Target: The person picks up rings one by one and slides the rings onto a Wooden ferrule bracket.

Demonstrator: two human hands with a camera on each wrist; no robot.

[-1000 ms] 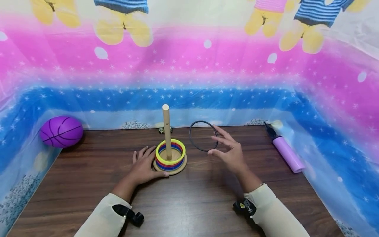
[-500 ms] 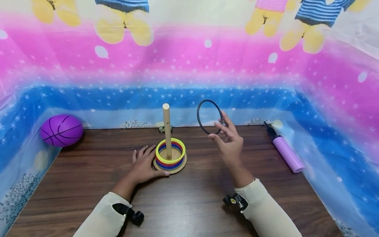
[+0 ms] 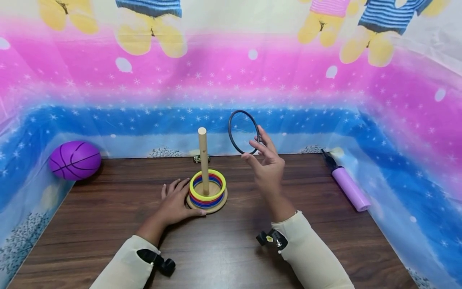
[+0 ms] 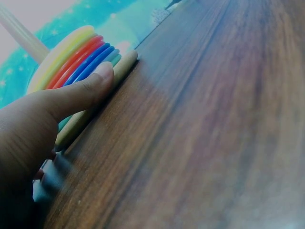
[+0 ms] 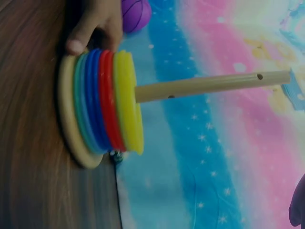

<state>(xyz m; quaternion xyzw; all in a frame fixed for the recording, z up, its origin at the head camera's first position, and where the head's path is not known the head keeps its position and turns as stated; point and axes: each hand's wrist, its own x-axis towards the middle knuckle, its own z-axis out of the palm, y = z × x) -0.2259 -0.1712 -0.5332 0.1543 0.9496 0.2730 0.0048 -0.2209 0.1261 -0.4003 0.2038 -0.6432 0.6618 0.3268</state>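
Note:
In the head view a wooden ring-toss stand has an upright peg (image 3: pixel 203 162) and a round base (image 3: pixel 218 207). Stacked round the peg are several rings: yellow (image 5: pixel 127 109) on top, then red (image 5: pixel 108 109), blue and green. My left hand (image 3: pixel 174 206) holds the stand's left side, thumb (image 4: pixel 104 71) against the lower rings and base at the front. My right hand (image 3: pixel 270 170) pinches a black ring (image 3: pixel 229 132) between thumb and fingers. The ring is tilted nearly upright, in the air right of the peg's top. A dark curved piece (image 5: pixel 296 210) shows at the right wrist view's edge.
A purple ball (image 3: pixel 74 160) sits at the table's left back corner. On the right lies a purple hand pump (image 3: pixel 350 188) with a black nozzle. A small toy car (image 3: pixel 196 159) is behind the peg. A printed cloth (image 3: pixel 231 96) walls the wooden table (image 3: pixel 231 249).
My right hand has lifted the black ring from low beside the stand, tilting it more upright, then brought it left toward the peg. The left hand stays in place on the stand.

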